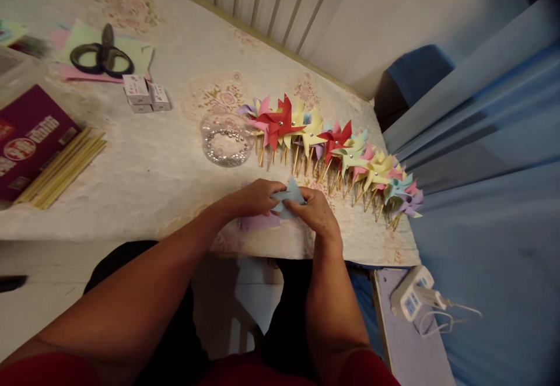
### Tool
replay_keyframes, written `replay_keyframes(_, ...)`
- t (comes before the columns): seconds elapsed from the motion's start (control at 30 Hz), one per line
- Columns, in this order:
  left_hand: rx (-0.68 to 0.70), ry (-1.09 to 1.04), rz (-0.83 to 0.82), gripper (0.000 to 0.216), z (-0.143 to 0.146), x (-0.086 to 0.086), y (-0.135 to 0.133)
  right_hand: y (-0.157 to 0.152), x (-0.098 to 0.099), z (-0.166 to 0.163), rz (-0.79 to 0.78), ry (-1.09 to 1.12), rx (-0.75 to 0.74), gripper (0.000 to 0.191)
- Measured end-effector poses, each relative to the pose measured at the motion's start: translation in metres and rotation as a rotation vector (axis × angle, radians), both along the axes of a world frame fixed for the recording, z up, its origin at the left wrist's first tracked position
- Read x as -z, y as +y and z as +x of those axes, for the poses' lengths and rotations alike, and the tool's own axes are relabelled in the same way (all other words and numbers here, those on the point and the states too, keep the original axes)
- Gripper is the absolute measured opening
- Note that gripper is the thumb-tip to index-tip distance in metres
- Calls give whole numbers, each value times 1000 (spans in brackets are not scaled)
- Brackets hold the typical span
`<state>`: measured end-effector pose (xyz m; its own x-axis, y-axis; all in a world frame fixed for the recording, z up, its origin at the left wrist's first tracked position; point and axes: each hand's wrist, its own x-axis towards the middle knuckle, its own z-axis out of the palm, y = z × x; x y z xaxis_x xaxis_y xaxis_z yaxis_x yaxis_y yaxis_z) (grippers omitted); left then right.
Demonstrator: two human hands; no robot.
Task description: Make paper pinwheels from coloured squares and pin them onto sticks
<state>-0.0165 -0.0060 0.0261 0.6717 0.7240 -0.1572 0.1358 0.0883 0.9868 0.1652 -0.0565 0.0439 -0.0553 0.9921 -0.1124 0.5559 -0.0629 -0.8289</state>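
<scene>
Near the table's front edge, my left hand point(261, 197) and my right hand point(315, 208) pinch a small piece of light blue paper point(289, 195) between them. One corner of the paper points away from me; my fingers hide part of its shape. Just below and to the left, a purple sheet of paper point(260, 221) lies on the tabletop, partly under my left hand. Beyond my hands stands a long row of paper pinwheels on sticks, with a red pinwheel point(280, 122) toward its left end. A clear round dish point(228, 139) holds many small shiny pieces.
Black-handled scissors point(103, 56) rest on coloured paper at the upper left, beside small white boxes point(142, 91). A purple box point(35, 135) and a bundle of thin sticks point(65, 167) lie at the left. A white power strip point(412, 294) sits lower right, near a blue curtain point(490, 228).
</scene>
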Motion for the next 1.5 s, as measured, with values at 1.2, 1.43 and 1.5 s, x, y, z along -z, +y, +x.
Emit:
replay_keyframes(1.2,-388,-401,-350,43,17,21,-2,15,41,-30,64,489,547,33)
replay_keyframes(1.43,-417,-422,-385,36,17,24,-1,13,42,-30,56,521,523,31)
replay_keyframes(1.5,-419,-420,-397,35,16,21,-1,12,37,-29,45,542,482,30)
